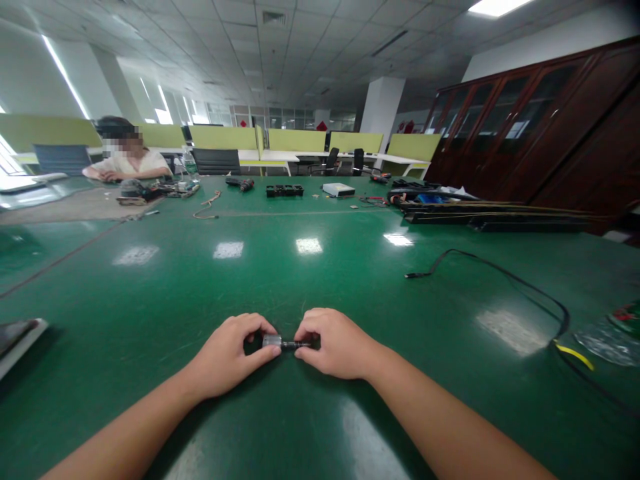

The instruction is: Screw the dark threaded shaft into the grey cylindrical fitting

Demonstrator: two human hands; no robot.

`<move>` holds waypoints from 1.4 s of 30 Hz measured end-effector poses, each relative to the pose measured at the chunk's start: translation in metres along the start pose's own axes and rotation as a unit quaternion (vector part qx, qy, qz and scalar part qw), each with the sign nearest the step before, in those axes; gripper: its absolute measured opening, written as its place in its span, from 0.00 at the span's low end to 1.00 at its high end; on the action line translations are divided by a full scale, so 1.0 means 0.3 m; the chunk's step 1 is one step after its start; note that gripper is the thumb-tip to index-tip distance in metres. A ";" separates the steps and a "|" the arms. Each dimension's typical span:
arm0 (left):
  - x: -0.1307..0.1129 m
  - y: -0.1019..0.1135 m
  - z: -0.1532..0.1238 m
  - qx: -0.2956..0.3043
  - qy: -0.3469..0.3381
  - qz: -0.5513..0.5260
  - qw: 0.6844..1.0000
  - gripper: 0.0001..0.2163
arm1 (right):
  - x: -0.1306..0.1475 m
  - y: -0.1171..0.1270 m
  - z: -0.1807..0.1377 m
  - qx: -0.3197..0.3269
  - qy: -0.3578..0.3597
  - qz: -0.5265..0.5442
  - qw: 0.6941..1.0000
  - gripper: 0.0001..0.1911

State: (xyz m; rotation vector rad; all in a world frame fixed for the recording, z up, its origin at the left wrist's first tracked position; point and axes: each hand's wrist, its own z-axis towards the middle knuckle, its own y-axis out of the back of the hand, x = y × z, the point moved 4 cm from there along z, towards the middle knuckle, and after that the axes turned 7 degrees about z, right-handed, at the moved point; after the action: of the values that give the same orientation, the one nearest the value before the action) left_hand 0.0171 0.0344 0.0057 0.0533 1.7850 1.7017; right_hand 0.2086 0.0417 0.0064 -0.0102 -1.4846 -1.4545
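A small rod-shaped part [289, 345] lies level between my two hands, just over the table. Its left end is a wider silvery cylinder, and the rest is a thin dark shaft; its exact kind cannot be made out. My left hand [231, 355] pinches the silvery end between thumb and forefinger. With thumb and fingertips, my right hand [339, 343] grips the thin right end, and the tip is partly hidden there.
A black cable [505, 272] curves over the green table [320, 287] on the right, near a clear plastic bottle [607, 337]. Black rails [480, 217], a white box [339, 190] and a power drill [241, 183] lie at the back. Another person [131, 160] sits far left.
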 end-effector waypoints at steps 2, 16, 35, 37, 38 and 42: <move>0.002 0.000 -0.001 0.000 0.003 0.000 1.000 0.10 | -0.002 0.001 -0.002 0.001 -0.002 0.002 1.000 0.04; 0.005 -0.001 0.001 0.005 0.006 -0.012 1.000 0.10 | -0.076 0.066 -0.030 0.041 -0.069 -0.003 0.997 0.04; -0.001 0.003 -0.001 0.001 0.000 -0.007 1.000 0.11 | -0.046 0.054 -0.027 0.037 -0.054 -0.003 0.998 0.05; 0.000 0.003 -0.001 0.001 0.000 -0.008 1.000 0.11 | -0.041 0.046 -0.024 0.032 -0.047 0.001 0.998 0.05; 0.000 0.003 -0.001 0.000 0.000 -0.009 1.000 0.11 | -0.035 0.040 -0.022 0.029 -0.041 0.007 0.999 0.05; 0.003 0.001 -0.001 0.002 0.000 -0.008 1.000 0.10 | -0.007 0.004 -0.011 0.018 0.000 0.044 0.999 0.13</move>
State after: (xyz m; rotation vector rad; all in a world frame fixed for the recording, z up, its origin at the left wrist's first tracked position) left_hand 0.0161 0.0345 0.0056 0.0401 1.7833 1.6869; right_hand 0.2124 0.0410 0.0051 -0.0523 -1.4930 -1.3570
